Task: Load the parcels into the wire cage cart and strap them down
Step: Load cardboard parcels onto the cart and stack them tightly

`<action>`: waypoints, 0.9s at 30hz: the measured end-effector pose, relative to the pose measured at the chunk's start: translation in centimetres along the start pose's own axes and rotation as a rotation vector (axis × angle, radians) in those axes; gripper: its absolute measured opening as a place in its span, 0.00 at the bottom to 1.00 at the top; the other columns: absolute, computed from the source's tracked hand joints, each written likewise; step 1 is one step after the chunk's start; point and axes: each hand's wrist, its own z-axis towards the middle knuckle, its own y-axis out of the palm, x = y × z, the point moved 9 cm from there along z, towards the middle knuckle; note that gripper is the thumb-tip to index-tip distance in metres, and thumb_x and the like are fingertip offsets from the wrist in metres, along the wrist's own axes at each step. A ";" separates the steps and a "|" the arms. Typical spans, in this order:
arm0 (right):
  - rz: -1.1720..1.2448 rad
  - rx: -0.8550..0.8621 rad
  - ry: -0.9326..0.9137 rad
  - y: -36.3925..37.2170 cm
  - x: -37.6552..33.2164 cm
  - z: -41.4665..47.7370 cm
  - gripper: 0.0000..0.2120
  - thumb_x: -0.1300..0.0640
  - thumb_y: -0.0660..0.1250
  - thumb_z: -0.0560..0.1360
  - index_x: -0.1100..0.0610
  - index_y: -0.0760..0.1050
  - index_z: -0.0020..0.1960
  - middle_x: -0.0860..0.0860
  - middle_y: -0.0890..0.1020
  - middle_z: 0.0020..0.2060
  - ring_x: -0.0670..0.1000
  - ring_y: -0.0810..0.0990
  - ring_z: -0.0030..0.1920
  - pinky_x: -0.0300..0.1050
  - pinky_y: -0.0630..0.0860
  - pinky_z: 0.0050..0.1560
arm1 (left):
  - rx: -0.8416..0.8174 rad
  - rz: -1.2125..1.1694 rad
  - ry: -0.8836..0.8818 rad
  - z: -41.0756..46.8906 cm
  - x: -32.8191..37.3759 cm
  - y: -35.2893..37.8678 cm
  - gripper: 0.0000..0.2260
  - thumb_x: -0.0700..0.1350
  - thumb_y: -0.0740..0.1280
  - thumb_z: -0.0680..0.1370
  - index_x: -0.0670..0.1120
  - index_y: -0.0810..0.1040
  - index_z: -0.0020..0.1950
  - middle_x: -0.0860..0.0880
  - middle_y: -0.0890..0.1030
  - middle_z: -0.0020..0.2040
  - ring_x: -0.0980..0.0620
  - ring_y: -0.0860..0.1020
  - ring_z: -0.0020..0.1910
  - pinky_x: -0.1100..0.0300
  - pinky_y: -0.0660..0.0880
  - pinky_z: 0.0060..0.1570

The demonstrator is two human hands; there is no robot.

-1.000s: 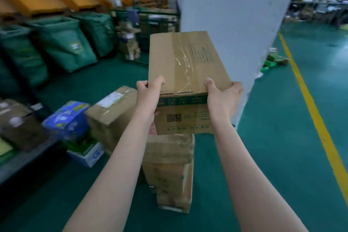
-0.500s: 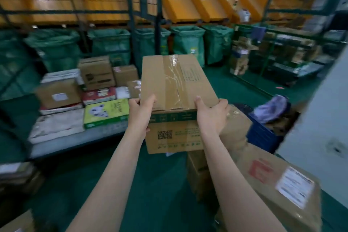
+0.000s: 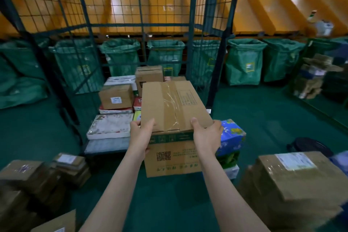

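2 grips: left hand and right hand clasp near corners of 1 taped cardboard parcel, held at 12 o'clock before wire cage cart. Advice: keep level, seat flat on loaded parcels.

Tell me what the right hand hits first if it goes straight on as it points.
Carrying the cardboard box, the right hand points into the wire cage cart; first contact is probably the upright brown parcel at its back, though depth is unclear.
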 end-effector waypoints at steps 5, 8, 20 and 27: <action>-0.051 -0.030 -0.012 5.1 -0.7 4.4 0.29 0.46 0.68 0.73 0.63 0.63 0.65 0.57 0.67 0.64 0.59 0.73 0.59 0.48 0.68 0.50 | 0.029 0.004 -0.026 5.5 0.6 0.3 0.17 0.49 0.62 0.77 0.48 0.62 0.63 0.52 0.70 0.45 0.54 0.69 0.41 0.50 0.68 0.48; -0.066 -0.051 -0.003 8.2 -1.2 7.9 0.31 0.46 0.68 0.73 0.63 0.62 0.67 0.56 0.67 0.64 0.59 0.73 0.59 0.49 0.70 0.52 | 0.031 -0.004 -0.040 9.4 1.2 1.1 0.18 0.50 0.62 0.77 0.48 0.61 0.64 0.52 0.70 0.46 0.54 0.69 0.42 0.49 0.68 0.49; -0.052 -0.187 -0.067 21.1 -5.7 23.9 0.34 0.47 0.68 0.74 0.61 0.58 0.72 0.55 0.64 0.69 0.58 0.70 0.65 0.50 0.69 0.59 | 0.152 -0.078 -0.010 27.4 6.6 5.2 0.23 0.50 0.64 0.75 0.49 0.60 0.65 0.49 0.72 0.53 0.51 0.71 0.45 0.49 0.69 0.45; -0.092 -0.241 -0.024 29.8 -6.5 30.7 0.32 0.49 0.69 0.74 0.63 0.60 0.70 0.56 0.66 0.68 0.59 0.73 0.61 0.50 0.71 0.56 | 0.174 -0.091 -0.062 37.4 7.9 5.8 0.29 0.51 0.65 0.73 0.49 0.56 0.70 0.48 0.73 0.56 0.50 0.73 0.49 0.49 0.69 0.48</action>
